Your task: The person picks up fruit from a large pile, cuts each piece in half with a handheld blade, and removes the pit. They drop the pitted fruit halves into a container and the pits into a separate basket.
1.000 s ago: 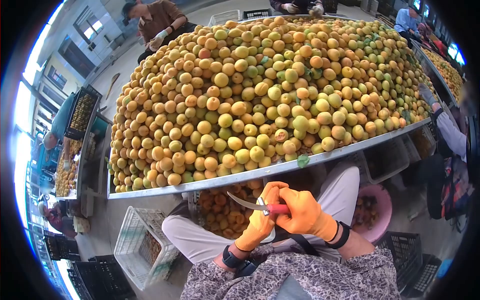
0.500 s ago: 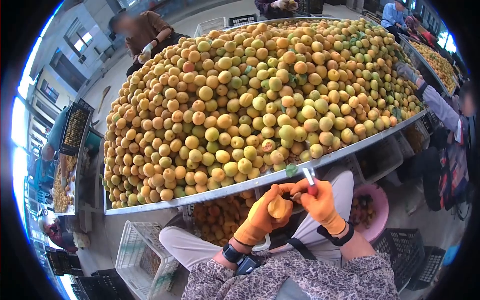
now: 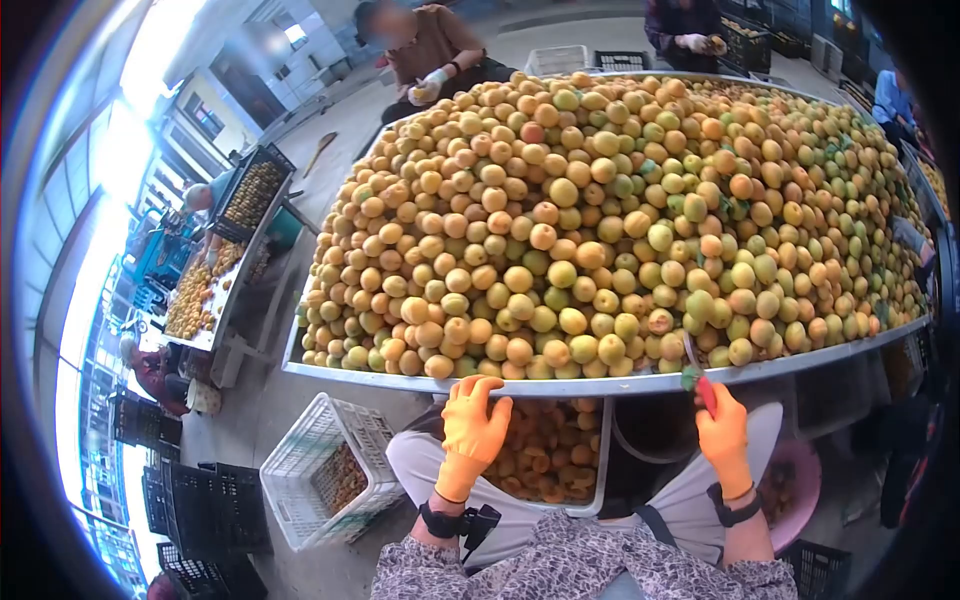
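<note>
A large heap of apricots (image 3: 560,230) lies on a metal-edged table (image 3: 560,386) in front of me. My left hand (image 3: 473,432), in an orange glove, is at the table's near edge with thumb and fingers apart; nothing shows in it. My right hand (image 3: 724,432), also orange-gloved, grips the red handle of a small knife (image 3: 706,393), its blade pointing up toward the heap. A green leaf (image 3: 690,377) lies by the knife at the rim. Between my knees, under the table edge, a crate holds opened apricots (image 3: 545,460).
A white crate (image 3: 325,470) stands on the floor at left, a pink tub (image 3: 808,478) by my right knee. Stacked black crates (image 3: 205,510) are further left. Across the heap, a person in brown (image 3: 425,50) and another gloved person (image 3: 690,30) handle fruit.
My hands have moved apart: the left went to the table edge, and the apricot it held is no longer in it. The right, still with the knife, moved right. The view turned left.
</note>
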{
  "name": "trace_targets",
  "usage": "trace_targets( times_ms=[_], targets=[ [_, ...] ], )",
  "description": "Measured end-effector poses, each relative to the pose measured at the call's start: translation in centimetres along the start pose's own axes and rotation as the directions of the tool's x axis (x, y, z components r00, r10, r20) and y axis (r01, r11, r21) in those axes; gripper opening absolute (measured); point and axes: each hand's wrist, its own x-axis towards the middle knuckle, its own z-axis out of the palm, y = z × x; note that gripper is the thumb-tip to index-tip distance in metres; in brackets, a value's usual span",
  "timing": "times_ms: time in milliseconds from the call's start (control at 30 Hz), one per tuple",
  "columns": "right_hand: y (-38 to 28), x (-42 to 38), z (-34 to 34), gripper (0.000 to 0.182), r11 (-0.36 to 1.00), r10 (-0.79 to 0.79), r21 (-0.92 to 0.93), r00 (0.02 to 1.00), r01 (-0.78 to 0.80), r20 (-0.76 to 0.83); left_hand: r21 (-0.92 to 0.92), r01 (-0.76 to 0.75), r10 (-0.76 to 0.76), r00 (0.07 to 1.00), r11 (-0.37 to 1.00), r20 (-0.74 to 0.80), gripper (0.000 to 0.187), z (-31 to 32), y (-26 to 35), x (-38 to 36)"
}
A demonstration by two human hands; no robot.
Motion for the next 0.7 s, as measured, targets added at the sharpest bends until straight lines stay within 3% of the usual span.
trace_targets(
  times_ms=[100, 167, 233, 267, 300, 367, 400, 467, 500, 567, 700],
  targets=[
    [-3.8, -0.6, -0.7, 0.016, 0.987, -0.031, 0.150, 0.990, 0.052, -0.136, -0.031, 0.053, -0.055, 0.996, 0.998, -0.077, 0.023, -1.3, -1.6, 1.7],
    [-5.0, -0.8, -1.1, 0.015, 0.947, 0.156, 0.289, 0.987, -0.140, -0.032, -0.065, 0.095, -0.102, 0.988, 0.993, -0.119, 0.022, -1.8, -3.4, 3.2],
    [-4.0, -0.6, -0.1, 0.009, 0.954, 0.131, 0.267, 0.991, -0.133, 0.027, -0.169, 0.177, -0.225, 0.916, 0.970, -0.333, 0.025, -2.1, -5.0, 4.8],
    [-4.5, -0.5, 0.3, 0.007, 0.932, 0.147, 0.325, 0.987, -0.159, 0.062, -0.157, 0.270, -0.308, 0.889, 0.950, -0.338, 0.028, -2.0, -7.2, 5.7],
    [-5.0, -0.6, 0.7, 0.008, 0.907, 0.161, 0.377, 0.981, -0.189, 0.104, -0.072, 0.292, -0.297, 0.879, 0.954, -0.374, 0.032, -2.2, -9.0, 6.5],
    [-6.0, -0.9, 1.6, 0.012, 0.891, 0.146, 0.422, 0.986, -0.166, 0.079, -0.164, 0.428, -0.459, 0.841, 0.889, -0.287, 0.037, -2.8, -10.6, 7.8],
    [-6.5, -1.0, 1.8, 0.012, 0.891, 0.147, 0.416, 0.983, -0.179, 0.110, -0.168, 0.427, -0.459, 0.839, 0.889, -0.294, 0.037, -2.9, -11.0, 8.1],
    [-7.4, -1.1, 1.9, 0.012, 0.902, 0.138, 0.380, 0.971, -0.206, 0.197, 0.038, 0.426, -0.418, 0.898, 0.904, -0.137, 0.045, -2.8, -11.3, 8.5],
    [-7.6, -1.3, 2.7, 0.012, 0.906, 0.101, 0.391, 0.978, -0.165, 0.181, 0.031, 0.426, -0.418, 0.898, 0.904, -0.140, 0.045, -2.5, -11.2, 8.8],
    [-9.0, -1.6, 2.9, 0.010, 0.896, 0.149, 0.364, 0.945, -0.254, 0.292, 0.261, 0.453, -0.409, 0.889, 0.853, -0.207, 0.051, -1.5, -10.8, 9.5],
    [-10.0, -2.6, 4.2, 0.007, 0.908, 0.102, 0.339, 0.913, -0.248, 0.395, 0.243, 0.405, -0.335, 0.899, 0.882, -0.284, 0.050, -0.7, -10.6, 9.2]
  ],
)
